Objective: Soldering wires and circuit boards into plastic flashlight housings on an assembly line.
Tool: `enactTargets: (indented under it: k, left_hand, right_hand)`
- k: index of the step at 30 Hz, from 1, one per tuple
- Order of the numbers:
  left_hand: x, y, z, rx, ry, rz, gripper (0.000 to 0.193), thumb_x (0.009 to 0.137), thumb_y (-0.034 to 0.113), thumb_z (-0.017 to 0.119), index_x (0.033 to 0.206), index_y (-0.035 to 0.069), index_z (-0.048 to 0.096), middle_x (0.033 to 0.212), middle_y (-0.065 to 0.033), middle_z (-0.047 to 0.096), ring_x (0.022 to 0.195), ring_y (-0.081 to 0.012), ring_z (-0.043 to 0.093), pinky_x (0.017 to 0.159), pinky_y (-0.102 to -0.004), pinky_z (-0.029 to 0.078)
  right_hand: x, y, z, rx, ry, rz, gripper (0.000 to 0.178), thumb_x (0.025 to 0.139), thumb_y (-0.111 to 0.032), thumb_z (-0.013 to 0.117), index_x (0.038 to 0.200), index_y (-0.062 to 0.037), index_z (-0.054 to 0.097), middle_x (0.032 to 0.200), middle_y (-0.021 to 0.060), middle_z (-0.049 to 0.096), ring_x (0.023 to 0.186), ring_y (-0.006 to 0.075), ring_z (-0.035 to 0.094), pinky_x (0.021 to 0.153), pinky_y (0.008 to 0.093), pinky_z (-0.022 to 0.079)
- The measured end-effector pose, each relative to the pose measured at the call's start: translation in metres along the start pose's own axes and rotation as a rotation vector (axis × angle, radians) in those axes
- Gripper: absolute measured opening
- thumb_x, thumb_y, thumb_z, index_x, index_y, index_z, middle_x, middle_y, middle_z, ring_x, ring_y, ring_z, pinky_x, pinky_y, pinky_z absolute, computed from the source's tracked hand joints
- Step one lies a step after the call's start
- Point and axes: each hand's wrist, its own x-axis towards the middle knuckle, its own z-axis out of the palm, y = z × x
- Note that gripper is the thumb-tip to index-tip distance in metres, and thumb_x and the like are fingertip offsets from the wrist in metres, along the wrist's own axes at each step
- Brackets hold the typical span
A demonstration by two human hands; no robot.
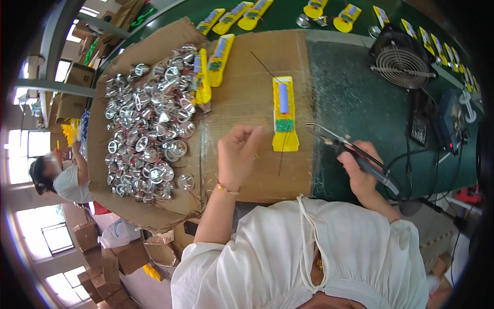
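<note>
My left hand (237,154) is raised above the cardboard sheet, thumb and fingertips pinched together. Whatever is between them is too small to make out. My right hand (360,177) grips a soldering iron (374,171) with a thin curved metal tube along it; its tip points left. Between both hands lies a yellow plastic housing (286,143), apart from the iron's tip. It carries a blue-violet cylindrical battery cell (283,98) and a small green circuit board (284,125). Dark thin wires stick out from its top and bottom.
At left, a cardboard tray (116,211) is heaped with shiny reflector cups (149,139). More yellow housings (220,59) lie by the tray and along the far edge. A fan (401,59) and a blue device with cables (448,123) stand at right. Another person (69,177) is far left.
</note>
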Motion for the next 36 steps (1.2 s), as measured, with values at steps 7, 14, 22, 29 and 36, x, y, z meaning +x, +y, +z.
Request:
enactTargets:
  k: [7, 14, 22, 29, 36]
  left_hand:
    - [0.003, -0.010, 0.022, 0.302, -0.127, 0.218, 0.012, 0.077, 0.011, 0.067, 0.075, 0.000, 0.063, 0.073, -0.0079, 0.055, 0.059, -0.0155, 0.053, 0.055, -0.0273, 0.042]
    - [0.006, -0.013, 0.025, 0.364, -0.129, 0.196, 0.012, 0.075, 0.013, 0.068, 0.073, 0.001, 0.064, 0.074, -0.0109, 0.057, 0.060, -0.0225, 0.057, 0.055, -0.0309, 0.044]
    - [0.011, -0.015, 0.025, 0.352, -0.144, 0.190, 0.014, 0.074, 0.015, 0.068, 0.072, 0.002, 0.064, 0.072, -0.0102, 0.056, 0.057, -0.0212, 0.055, 0.054, -0.0305, 0.043]
    - [0.011, -0.013, 0.025, 0.366, -0.143, 0.155, 0.016, 0.074, 0.016, 0.069, 0.070, 0.001, 0.064, 0.070, -0.0100, 0.057, 0.057, -0.0195, 0.055, 0.054, -0.0301, 0.043]
    - [-0.001, -0.001, 0.009, 0.282, -0.079, 0.318, 0.014, 0.076, 0.006, 0.066, 0.089, 0.000, 0.064, 0.085, -0.0093, 0.060, 0.077, -0.0158, 0.058, 0.066, -0.0268, 0.046]
  right_hand:
    - [0.005, -0.008, 0.012, -0.049, -0.103, -0.038, 0.018, 0.073, -0.010, 0.069, 0.083, 0.0001, 0.058, 0.072, 0.0049, 0.059, 0.060, 0.0096, 0.053, 0.055, 0.0233, 0.043]
    - [0.009, -0.005, 0.024, -0.008, -0.104, -0.086, 0.014, 0.077, -0.009, 0.067, 0.082, 0.0000, 0.059, 0.066, 0.0049, 0.060, 0.056, 0.0082, 0.055, 0.051, 0.0222, 0.043]
    - [0.003, -0.002, 0.021, 0.037, -0.127, 0.093, 0.012, 0.079, -0.008, 0.063, 0.083, 0.0002, 0.055, 0.070, 0.0056, 0.061, 0.063, 0.0087, 0.055, 0.058, 0.0222, 0.045]
    - [0.001, -0.004, 0.012, 0.088, -0.026, 0.047, 0.015, 0.079, -0.010, 0.066, 0.086, 0.0003, 0.057, 0.069, 0.0032, 0.061, 0.060, 0.0059, 0.053, 0.054, 0.0205, 0.043]
    - [-0.003, -0.003, 0.007, 0.117, -0.018, 0.090, 0.015, 0.079, -0.009, 0.065, 0.086, 0.0007, 0.056, 0.070, 0.0047, 0.062, 0.062, 0.0072, 0.056, 0.056, 0.0209, 0.044]
